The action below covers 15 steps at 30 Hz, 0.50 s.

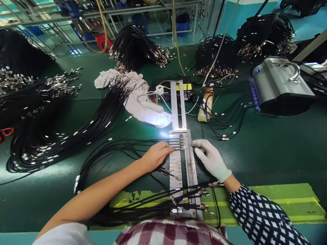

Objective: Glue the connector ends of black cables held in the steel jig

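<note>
My bare left hand (158,154) lies over the slotted metal jig (175,163), its thumb and fingers pinched on a black cable (143,140). Several such cables lie side by side across the jig, with their metal-tipped ends (182,143) at its long slot. On the other side, my right hand (211,160) wears a white glove. Its fingertips touch the rail (190,153) on the jig's right, and the thumb stands a little apart from the fingers. I see nothing held in it. Nearer to me, a bunch of black cables (143,206) crosses the jig's lower end.
Behind the jig are a black control box (189,95), a glowing white cloth bundle (143,98) and a taped block (206,105). A silver machine with a handle (278,85) stands at right. Large cable bundles (138,44) lie at the back and left of the green table (268,153).
</note>
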Motion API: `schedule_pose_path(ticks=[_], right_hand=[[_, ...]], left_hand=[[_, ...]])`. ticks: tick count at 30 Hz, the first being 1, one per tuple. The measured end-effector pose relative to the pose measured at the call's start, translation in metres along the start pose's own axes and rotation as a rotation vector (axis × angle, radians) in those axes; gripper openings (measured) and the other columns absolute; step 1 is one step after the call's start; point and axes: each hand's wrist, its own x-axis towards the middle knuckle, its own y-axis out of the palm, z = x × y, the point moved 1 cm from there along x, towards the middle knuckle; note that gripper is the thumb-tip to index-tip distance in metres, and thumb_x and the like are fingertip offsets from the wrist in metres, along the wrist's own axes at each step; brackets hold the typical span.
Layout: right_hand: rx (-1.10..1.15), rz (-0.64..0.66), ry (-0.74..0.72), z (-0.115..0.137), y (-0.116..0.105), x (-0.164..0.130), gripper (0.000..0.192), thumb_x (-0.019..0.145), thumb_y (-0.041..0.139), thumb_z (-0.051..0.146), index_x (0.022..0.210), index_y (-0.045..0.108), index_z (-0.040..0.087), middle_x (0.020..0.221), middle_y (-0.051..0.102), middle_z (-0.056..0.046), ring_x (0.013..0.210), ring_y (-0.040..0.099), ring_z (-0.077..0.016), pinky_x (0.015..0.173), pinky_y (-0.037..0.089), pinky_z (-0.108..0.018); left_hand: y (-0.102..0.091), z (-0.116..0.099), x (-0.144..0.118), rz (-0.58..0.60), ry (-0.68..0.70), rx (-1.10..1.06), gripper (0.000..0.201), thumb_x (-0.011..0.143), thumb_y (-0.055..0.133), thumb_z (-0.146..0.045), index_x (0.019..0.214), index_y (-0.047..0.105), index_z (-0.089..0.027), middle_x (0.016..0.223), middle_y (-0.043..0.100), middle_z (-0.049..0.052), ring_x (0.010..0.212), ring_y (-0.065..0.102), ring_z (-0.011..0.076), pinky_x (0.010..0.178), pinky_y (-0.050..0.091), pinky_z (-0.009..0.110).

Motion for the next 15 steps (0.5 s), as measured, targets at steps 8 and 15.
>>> schedule_pose_path(ticks=[8, 15], right_hand=[[-0.001, -0.018, -0.014, 0.004, -0.002, 0.0, 0.018, 0.094, 0.051, 0.028, 0.101, 0.067, 0.024, 0.11, 0.066, -0.007, 0.106, 0.062, -0.0228, 0.095, 0.051, -0.04], [0.005, -0.011, -0.032, 0.004, -0.002, 0.002, 0.018, 0.094, 0.052, 0.028, 0.102, 0.067, 0.024, 0.11, 0.067, -0.008, 0.106, 0.062, -0.0229, 0.094, 0.051, -0.04]], left_hand=[[-0.007, 0.009, 0.009, 0.099, 0.086, -0.005, 0.032, 0.1, 0.035, -0.014, 0.113, 0.064, -0.016, 0.093, 0.062, 0.009, 0.086, 0.058, 0.0157, 0.077, 0.05, 0.026], [-0.005, 0.011, 0.007, 0.099, 0.078, -0.026, 0.03, 0.1, 0.035, -0.015, 0.115, 0.061, -0.017, 0.096, 0.063, 0.009, 0.088, 0.058, 0.0159, 0.079, 0.051, 0.027]])
